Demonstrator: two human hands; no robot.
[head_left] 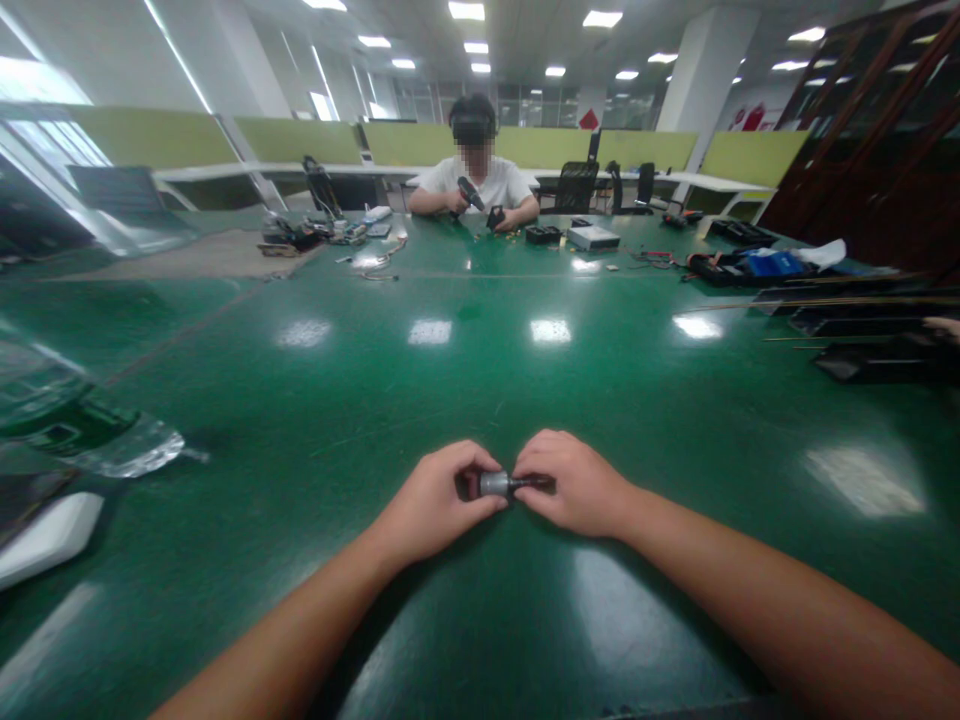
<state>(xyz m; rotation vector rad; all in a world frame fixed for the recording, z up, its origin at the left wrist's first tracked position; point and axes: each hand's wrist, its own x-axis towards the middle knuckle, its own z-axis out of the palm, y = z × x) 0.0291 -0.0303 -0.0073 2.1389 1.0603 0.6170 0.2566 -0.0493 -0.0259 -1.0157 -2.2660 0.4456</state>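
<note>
My left hand (450, 495) is closed around a small silver cylinder (494, 484) that looks like a small motor. Its far end is hidden in the palm. From the cylinder's right end runs a thin dark piece (534, 482), pinched between the thumb and fingers of my right hand (577, 485). Both hands are close together just above or on the green table (480, 390), and the cylinder lies level between them. Whether the dark piece is fixed to the cylinder or only pressed against it, I cannot tell.
A clear bottle (97, 420) lies at left, above a white object (49, 540). Across the table sits a person (480, 180) holding a drill-like tool (471, 193). Electronic parts (330, 230) are at far left; dark trays (862, 318) and a blue item (772, 262) are at right.
</note>
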